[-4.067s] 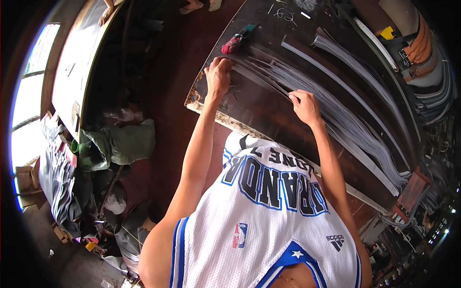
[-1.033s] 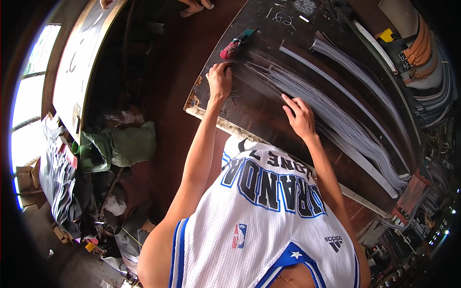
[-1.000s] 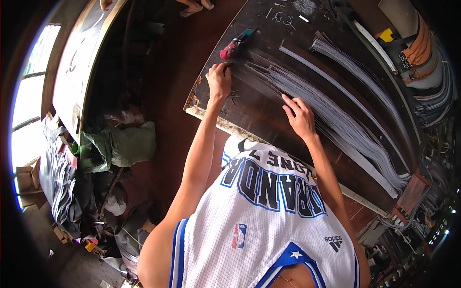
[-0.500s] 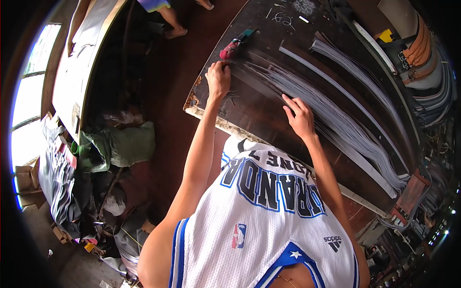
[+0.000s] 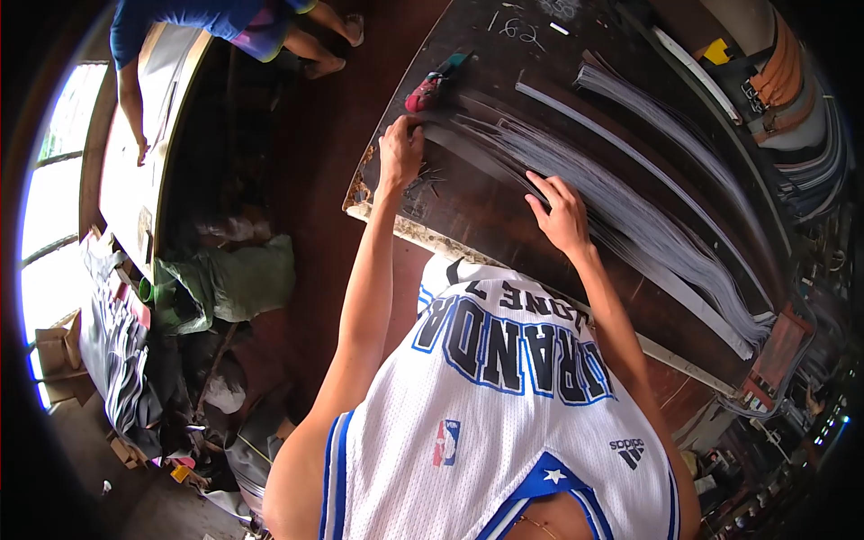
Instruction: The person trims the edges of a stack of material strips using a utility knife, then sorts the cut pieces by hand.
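Note:
Long dark strips (image 5: 621,229) with pale edges lie in a bundle across the dark table (image 5: 486,238). My left hand (image 5: 400,155) is at the far left end of the nearest strip (image 5: 481,155), its fingers closed in a pinch on that end. Further along, my right hand (image 5: 560,209) lies over the near edge of the bundle, fingers stretched out and fingertips right at the strip. Just beyond my left hand sits a red and teal tool or wrapped object (image 5: 430,90). Small dark scraps (image 5: 430,178) lie beside my left wrist.
Another strip bundle (image 5: 666,135) and a piece of chalk (image 5: 559,29) lie farther back. Brown belts (image 5: 781,81) hang at the right. At upper left, another person (image 5: 180,22) reaches over a pale table (image 5: 135,193). A green sack (image 5: 247,283) stands below it.
The other person has come further into view and their arm now reaches over the pale table. My hands stay in nearly the same places along the strip; the view has shifted slightly.

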`<state>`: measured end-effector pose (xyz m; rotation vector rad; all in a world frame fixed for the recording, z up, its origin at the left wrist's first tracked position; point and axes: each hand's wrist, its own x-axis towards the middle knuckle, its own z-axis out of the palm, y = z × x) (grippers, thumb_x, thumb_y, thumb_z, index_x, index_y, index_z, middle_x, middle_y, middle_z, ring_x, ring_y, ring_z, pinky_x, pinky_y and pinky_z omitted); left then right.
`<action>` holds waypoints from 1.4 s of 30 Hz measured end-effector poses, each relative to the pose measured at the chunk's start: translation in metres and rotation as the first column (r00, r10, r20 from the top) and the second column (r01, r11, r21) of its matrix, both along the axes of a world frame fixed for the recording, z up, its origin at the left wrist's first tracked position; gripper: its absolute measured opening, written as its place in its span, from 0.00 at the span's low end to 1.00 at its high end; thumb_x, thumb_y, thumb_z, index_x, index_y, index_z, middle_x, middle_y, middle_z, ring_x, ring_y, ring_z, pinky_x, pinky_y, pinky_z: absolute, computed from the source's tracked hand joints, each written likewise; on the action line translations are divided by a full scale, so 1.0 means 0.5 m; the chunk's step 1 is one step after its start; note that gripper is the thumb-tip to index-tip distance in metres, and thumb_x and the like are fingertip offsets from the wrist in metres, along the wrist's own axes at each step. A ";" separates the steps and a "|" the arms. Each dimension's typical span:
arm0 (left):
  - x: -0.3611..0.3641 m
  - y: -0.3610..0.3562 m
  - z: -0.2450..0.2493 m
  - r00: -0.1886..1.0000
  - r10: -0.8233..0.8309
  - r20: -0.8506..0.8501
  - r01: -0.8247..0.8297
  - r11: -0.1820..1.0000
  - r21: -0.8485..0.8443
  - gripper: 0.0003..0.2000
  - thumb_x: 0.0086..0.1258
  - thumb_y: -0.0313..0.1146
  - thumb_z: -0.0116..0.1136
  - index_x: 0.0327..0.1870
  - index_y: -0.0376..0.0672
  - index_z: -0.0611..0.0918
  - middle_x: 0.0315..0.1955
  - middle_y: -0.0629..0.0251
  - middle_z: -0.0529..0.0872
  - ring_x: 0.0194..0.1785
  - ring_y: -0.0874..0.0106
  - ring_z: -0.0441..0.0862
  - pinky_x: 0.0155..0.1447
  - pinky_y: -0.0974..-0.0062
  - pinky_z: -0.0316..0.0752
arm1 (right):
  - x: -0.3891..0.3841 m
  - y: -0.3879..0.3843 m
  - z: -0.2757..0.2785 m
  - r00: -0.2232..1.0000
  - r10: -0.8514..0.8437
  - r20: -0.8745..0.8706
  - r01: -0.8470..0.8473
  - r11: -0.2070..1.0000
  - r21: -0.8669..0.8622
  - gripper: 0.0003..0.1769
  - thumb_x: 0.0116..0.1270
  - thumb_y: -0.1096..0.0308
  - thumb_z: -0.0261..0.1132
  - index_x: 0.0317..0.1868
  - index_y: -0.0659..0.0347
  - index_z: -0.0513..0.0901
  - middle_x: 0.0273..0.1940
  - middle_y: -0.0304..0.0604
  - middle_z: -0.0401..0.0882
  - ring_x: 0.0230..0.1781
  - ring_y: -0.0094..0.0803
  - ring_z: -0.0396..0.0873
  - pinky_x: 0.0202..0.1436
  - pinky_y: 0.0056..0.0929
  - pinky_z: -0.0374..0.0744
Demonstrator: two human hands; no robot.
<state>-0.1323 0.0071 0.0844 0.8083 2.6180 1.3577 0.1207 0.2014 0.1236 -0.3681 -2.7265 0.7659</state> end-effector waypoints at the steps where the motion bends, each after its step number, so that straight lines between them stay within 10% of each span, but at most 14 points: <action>1: -0.001 -0.004 0.003 1.000 -0.026 -0.015 0.026 1.000 0.015 0.09 0.71 0.29 0.56 0.47 0.39 0.82 0.39 0.49 0.86 0.42 0.54 0.84 0.49 0.60 0.78 | 0.000 -0.002 0.001 1.000 -0.002 -0.002 0.002 1.000 0.000 0.23 0.66 0.66 0.69 0.62 0.54 0.81 0.42 0.45 0.79 0.42 0.45 0.78 0.49 0.39 0.77; 26: -0.004 -0.061 0.002 0.947 -0.154 -0.282 0.147 0.988 -0.046 0.11 0.68 0.26 0.59 0.49 0.47 0.86 0.47 0.66 0.85 0.54 0.60 0.77 0.57 0.62 0.69 | 0.025 0.016 -0.042 0.976 0.159 -0.149 -0.118 0.961 0.251 0.25 0.62 0.71 0.72 0.61 0.46 0.85 0.53 0.38 0.83 0.42 0.35 0.82 0.47 0.34 0.81; 42: -0.002 -0.059 -0.008 0.939 -0.123 -0.322 0.130 0.992 -0.001 0.11 0.67 0.25 0.60 0.48 0.48 0.86 0.44 0.69 0.87 0.52 0.62 0.78 0.56 0.64 0.69 | -0.024 0.003 -0.001 0.982 -0.176 0.066 0.188 0.932 -0.310 0.12 0.71 0.69 0.65 0.52 0.61 0.82 0.40 0.48 0.89 0.40 0.37 0.88 0.42 0.33 0.84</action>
